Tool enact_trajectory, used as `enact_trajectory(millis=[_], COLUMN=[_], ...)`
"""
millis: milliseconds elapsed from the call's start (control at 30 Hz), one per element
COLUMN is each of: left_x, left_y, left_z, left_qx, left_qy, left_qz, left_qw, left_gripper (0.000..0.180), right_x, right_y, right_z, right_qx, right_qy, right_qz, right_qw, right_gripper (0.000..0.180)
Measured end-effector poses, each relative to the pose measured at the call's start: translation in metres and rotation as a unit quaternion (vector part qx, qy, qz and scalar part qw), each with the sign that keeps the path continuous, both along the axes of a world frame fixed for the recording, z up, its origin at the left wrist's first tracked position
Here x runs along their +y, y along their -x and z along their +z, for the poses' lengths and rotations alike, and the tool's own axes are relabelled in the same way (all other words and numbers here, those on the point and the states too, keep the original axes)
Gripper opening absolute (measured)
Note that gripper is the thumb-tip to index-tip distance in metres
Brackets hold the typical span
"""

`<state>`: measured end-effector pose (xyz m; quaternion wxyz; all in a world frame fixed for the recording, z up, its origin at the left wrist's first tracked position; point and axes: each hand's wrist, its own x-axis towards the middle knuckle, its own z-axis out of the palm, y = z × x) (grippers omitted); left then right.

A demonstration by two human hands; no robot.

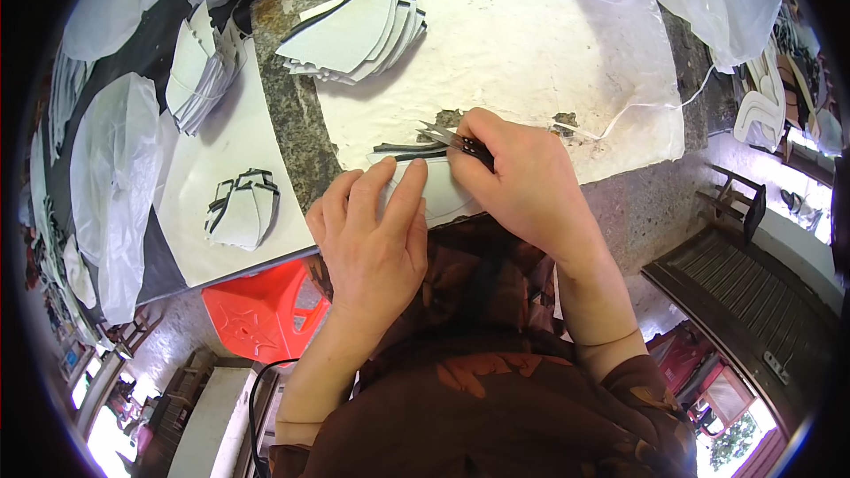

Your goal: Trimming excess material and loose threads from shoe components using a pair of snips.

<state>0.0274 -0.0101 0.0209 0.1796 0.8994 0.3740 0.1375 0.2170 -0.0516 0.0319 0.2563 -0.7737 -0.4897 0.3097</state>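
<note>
Left hand [376, 235]: I laid it flat, fingers pressed together, pinning the white cut piece [425, 186] at the near edge of the stone table [297, 119].
Right hand [513, 177]: curled, fingers pinched around small scissors [452, 140], blades at the piece's dark top edge.
Open room: the white sheet [531, 44] beyond lay bare; a stack of cut pieces [359, 31] sat well apart, far left.

Dark brown garment, orange leaf print
</note>
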Motion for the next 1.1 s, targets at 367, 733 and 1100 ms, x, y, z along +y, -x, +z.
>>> enact_trajectory(millis=[367,733,1100], left_x=[0.004,0.003,0.004], left_y=[-0.006,-0.011,-0.013], left_z=[0.013,0.019,0.020], left_qx=[0.049,0.090,0.098], left_qy=[0.013,0.019,0.013], left_qz=[-0.020,-0.027,-0.036], left_qw=[0.998,0.995,0.994], left_gripper=[0.051,0.054,0.056], right_x=[-0.004,-0.003,-0.003], right_y=[-0.011,-0.018,-0.014], right_z=[0.000,0.000,-0.003], right_qx=[0.001,0.001,-0.028], right_qy=[0.022,0.027,0.020], right_qz=[-0.003,0.019,0.013], right_qw=[1.000,0.999,0.999], right_gripper=[0.018,0.021,0.021])
